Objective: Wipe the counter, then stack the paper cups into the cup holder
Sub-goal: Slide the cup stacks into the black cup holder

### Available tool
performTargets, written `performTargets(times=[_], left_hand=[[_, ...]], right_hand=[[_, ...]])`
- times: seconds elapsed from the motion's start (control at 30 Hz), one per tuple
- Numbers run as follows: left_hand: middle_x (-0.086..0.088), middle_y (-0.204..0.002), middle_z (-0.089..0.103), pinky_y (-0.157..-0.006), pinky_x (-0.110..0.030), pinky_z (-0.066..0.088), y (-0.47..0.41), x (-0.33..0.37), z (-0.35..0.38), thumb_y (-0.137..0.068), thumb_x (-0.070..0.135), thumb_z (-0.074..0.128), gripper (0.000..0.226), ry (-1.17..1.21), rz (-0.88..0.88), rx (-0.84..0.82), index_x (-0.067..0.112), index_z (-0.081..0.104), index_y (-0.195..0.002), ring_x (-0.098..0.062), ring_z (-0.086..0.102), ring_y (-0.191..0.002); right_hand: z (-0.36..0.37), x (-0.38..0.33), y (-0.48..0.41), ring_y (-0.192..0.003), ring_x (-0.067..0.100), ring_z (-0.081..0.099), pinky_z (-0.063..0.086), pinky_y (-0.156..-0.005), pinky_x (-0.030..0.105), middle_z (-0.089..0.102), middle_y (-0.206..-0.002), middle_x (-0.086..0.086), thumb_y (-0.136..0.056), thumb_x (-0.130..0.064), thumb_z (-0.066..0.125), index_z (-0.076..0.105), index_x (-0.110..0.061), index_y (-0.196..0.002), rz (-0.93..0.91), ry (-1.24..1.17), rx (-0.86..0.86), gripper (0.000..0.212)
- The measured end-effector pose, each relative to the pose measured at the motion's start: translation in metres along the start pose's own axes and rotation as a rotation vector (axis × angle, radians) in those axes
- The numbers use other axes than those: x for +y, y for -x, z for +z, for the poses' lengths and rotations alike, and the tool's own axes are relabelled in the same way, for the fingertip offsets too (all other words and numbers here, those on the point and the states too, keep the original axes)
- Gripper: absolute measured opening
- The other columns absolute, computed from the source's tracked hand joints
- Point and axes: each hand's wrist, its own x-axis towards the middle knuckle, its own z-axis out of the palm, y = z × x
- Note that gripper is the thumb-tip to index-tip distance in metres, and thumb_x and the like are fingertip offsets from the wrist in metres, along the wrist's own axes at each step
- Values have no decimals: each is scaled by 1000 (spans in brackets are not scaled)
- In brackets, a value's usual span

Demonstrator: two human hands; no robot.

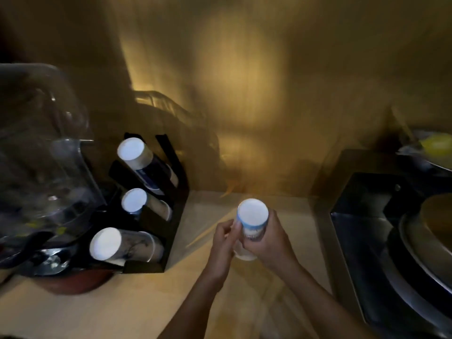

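Observation:
A short stack of white paper cups point(252, 216) with a blue band is held bottom-up above the pale counter point(122, 309). My right hand point(267, 241) wraps around its right side. My left hand point(223, 238) touches its left side with the fingertips. To the left stands the black cup holder point(171, 216), with three slanted slots one above the other. Each slot holds a cup stack: top point(139, 157), middle point(139, 203), bottom point(117, 244). The frame is blurred and dim.
A clear blender jar point(41, 148) on a dark base with a red rim stands left of the holder. A black steel sink point(381, 228) with pans in it fills the right side. A brown wall rises behind the counter.

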Motion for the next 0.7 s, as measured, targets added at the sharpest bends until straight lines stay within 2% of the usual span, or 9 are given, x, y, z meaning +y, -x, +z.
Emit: performTargets(times=[0.07, 0.17, 0.2, 0.27, 0.3, 0.4, 0.43, 0.57, 0.7], left_hand=[[0, -119, 58, -80, -27, 48, 0, 22, -14, -71, 62, 54, 56, 2, 83, 57, 22, 53, -110, -3, 59, -101], [4, -115, 60, -74, -14, 49, 4, 56, -41, -73, 64, 56, 54, 2, 224, 120, 25, 55, -109, 8, 60, -96], [4, -117, 60, -77, -14, 50, 6, 66, -50, -71, 65, 56, 56, 5, 265, 139, 25, 55, -110, 7, 60, -100], [0, -121, 60, -90, -29, 51, 12, 84, -67, -68, 68, 60, 59, 37, 312, 175, 27, 56, -110, -6, 60, -110], [1, -119, 62, -91, -34, 51, 16, 93, -76, -66, 69, 61, 58, 61, 329, 190, 30, 57, -108, -10, 61, -111], [18, -102, 68, -73, -25, 56, 28, 115, -102, -66, 72, 59, 40, 87, 372, 240, 43, 61, -94, -3, 65, -99], [20, -101, 68, -71, -24, 56, 31, 122, -111, -68, 73, 56, 41, 83, 384, 260, 43, 61, -94, -1, 65, -98], [3, -118, 64, -85, -37, 53, 33, 140, -145, -68, 77, 46, 68, 53, 349, 344, 26, 57, -112, -9, 63, -105], [6, -121, 61, -95, -42, 48, 27, 146, -173, -69, 77, 45, 65, 18, 292, 400, 27, 56, -111, -10, 56, -113]], right_hand=[[6, -28, -11, -92, 12, 57, 46, -71, 28, 55, -101, -8, -54, -41, 80, 39, -32, -103, -47, -20, -11, 64], [14, -71, -23, -95, 13, 57, 45, -69, 27, 55, -103, -6, -55, -40, 79, 39, -33, -105, -194, -48, -34, 65], [17, -87, -25, -96, 13, 56, 46, -69, 27, 55, -104, -5, -55, -40, 79, 38, -32, -106, -248, -58, -47, 66], [24, -118, -29, -100, 14, 55, 48, -73, 28, 55, -108, -3, -53, -46, 76, 37, -32, -109, -338, -93, -75, 70], [28, -132, -30, -100, 12, 54, 46, -73, 25, 54, -109, -4, -51, -50, 72, 36, -34, -109, -375, -106, -81, 70], [43, -167, -32, -102, 9, 52, 42, -73, 19, 52, -110, -7, -50, -53, 72, 35, -36, -110, -464, -128, -124, 73], [48, -175, -33, -104, 8, 50, 41, -74, 16, 51, -111, -9, -52, -51, 75, 34, -35, -113, -486, -134, -151, 74], [74, -201, -41, -106, 4, 47, 38, -71, 7, 49, -113, -12, -51, -52, 72, 34, -34, -117, -535, -142, -219, 78], [104, -211, -48, -106, 9, 50, 38, -74, 11, 50, -111, -9, -52, -49, 72, 36, -33, -114, -559, -155, -246, 74]])
